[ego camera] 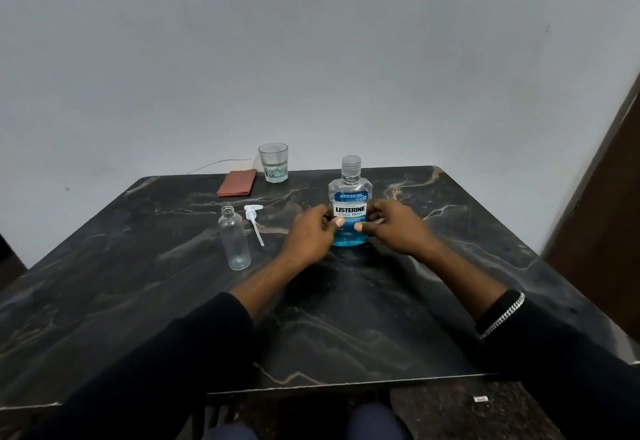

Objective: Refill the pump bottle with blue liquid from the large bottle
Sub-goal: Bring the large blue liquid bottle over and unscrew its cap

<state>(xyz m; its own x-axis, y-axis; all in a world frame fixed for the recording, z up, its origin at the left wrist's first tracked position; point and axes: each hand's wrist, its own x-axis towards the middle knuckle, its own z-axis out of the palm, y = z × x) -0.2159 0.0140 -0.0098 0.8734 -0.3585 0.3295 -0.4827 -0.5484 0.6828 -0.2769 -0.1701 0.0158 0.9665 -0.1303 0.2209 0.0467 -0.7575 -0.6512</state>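
Pump bottle (234, 238) stands empty and open, pump head (252, 221) beside it on the worktop (346, 318); left grip (308, 231) and right grip (391, 228) both clasp the upright large bottle (349, 211) at centre, cap on, pouring not begun.

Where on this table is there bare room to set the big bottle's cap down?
Bare table lies right of the right hand, out to its right edge, and on the near side of the large bottle between both forearms. Crowded: the left back, where empty pump bottle, pump head, folded cloth and glass cluster.
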